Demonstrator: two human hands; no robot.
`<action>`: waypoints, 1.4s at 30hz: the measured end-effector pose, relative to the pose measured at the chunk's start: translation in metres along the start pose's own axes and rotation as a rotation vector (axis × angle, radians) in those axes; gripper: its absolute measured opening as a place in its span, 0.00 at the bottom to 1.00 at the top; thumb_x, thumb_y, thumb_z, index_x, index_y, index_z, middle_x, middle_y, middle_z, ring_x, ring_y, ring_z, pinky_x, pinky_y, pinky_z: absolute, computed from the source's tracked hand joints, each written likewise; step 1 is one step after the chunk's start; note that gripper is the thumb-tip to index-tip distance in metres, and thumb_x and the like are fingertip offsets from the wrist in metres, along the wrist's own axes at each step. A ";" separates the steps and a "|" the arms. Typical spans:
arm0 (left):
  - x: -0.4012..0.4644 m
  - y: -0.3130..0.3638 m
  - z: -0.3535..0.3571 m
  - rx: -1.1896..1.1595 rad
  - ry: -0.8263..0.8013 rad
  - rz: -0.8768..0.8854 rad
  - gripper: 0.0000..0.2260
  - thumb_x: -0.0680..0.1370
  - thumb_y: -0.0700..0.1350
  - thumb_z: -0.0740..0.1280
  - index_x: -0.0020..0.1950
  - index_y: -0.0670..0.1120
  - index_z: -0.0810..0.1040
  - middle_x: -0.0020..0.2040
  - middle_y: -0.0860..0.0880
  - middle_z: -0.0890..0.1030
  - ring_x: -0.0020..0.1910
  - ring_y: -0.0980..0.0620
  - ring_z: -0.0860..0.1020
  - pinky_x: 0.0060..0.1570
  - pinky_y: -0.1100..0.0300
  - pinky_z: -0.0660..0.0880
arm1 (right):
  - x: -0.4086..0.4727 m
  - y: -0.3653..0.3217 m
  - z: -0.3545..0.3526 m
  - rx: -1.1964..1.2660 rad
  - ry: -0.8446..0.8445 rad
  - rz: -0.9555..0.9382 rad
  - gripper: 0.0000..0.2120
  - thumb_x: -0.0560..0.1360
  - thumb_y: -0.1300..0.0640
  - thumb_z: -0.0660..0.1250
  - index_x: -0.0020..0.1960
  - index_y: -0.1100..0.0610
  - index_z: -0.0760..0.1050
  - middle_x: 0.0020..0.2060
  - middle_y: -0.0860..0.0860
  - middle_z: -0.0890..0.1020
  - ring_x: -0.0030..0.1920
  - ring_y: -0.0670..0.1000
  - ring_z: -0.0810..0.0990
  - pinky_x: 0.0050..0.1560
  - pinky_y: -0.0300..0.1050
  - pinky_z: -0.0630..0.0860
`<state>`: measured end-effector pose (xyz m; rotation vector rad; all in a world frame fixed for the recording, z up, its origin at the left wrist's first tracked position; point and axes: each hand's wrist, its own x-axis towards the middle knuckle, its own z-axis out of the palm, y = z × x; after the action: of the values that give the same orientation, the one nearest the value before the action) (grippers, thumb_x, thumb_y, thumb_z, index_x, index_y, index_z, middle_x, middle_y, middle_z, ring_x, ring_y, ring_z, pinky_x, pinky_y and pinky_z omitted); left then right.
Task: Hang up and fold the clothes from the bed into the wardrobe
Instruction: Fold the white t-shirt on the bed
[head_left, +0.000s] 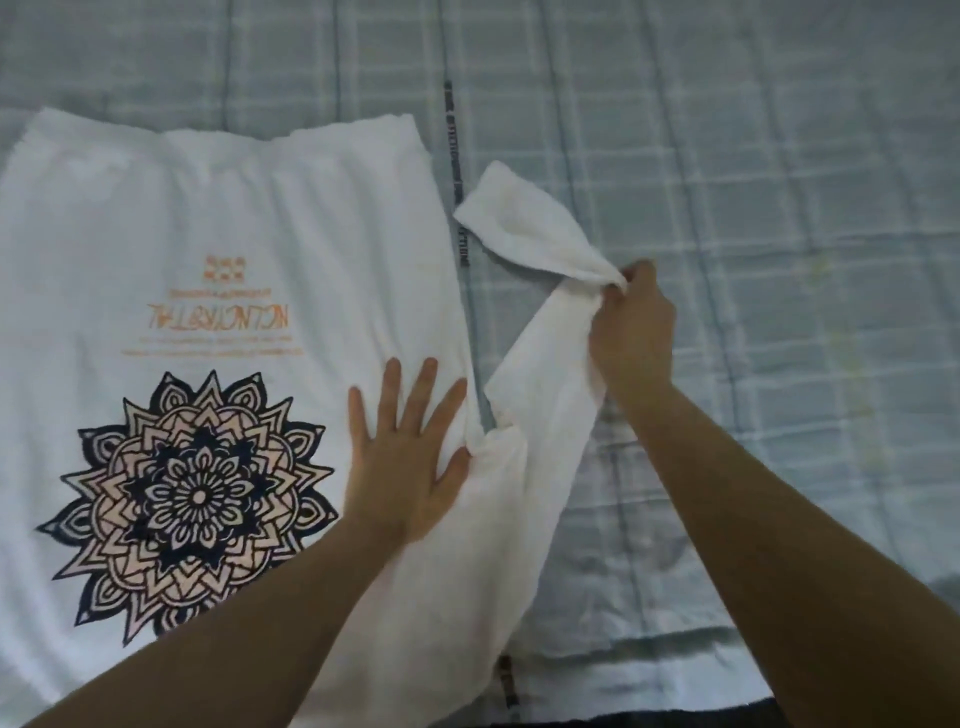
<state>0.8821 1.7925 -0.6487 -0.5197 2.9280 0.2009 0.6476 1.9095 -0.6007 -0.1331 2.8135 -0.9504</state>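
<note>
- The left hand (410, 457) is pressing, fingers spread flat, on the white sweatshirt (208, 218) lying on the bed (779, 156).
- The right hand (631, 332) is pinching its sleeve (540, 332), doubling it over.

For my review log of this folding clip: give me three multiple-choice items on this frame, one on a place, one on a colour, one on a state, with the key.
1. Where does the left hand rest?
A. flat on the white sweatshirt's body, right of the mandala print
B. on the bare checked bedsheet
C. on the sleeve cuff

2. What colour is the lettering above the mandala?
A. green
B. orange
C. blue

3. What is the right hand doing?
A. lying open on the sheet
B. pinching the sleeve at its bend
C. holding a hanger

Key: 1 A, fingers spread on the fabric; 2 B, the text is orange; 3 B, fingertips gather the sleeve cloth.
</note>
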 end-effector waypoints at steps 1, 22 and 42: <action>-0.001 -0.001 0.000 0.001 0.005 0.004 0.31 0.79 0.60 0.52 0.80 0.53 0.54 0.81 0.47 0.48 0.79 0.39 0.45 0.71 0.30 0.48 | 0.008 0.022 -0.021 0.084 0.091 0.176 0.10 0.79 0.61 0.57 0.59 0.61 0.71 0.50 0.59 0.78 0.50 0.57 0.77 0.42 0.43 0.64; 0.000 0.011 -0.011 -0.071 0.062 -0.022 0.30 0.78 0.60 0.49 0.80 0.52 0.55 0.81 0.46 0.50 0.79 0.39 0.46 0.72 0.33 0.44 | -0.056 0.194 -0.204 0.752 0.266 0.824 0.14 0.80 0.60 0.59 0.65 0.59 0.72 0.59 0.58 0.78 0.43 0.50 0.79 0.28 0.41 0.80; -0.104 0.087 -0.026 -0.320 -0.173 0.706 0.11 0.71 0.50 0.62 0.51 0.56 0.80 0.45 0.55 0.75 0.40 0.54 0.76 0.35 0.60 0.75 | -0.013 0.172 -0.256 1.109 0.275 0.728 0.15 0.81 0.65 0.56 0.66 0.58 0.73 0.56 0.53 0.82 0.52 0.52 0.82 0.50 0.50 0.81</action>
<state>0.9448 1.9038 -0.5949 0.4992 2.7848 0.7560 0.6073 2.2001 -0.5034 1.0992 1.7905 -2.1274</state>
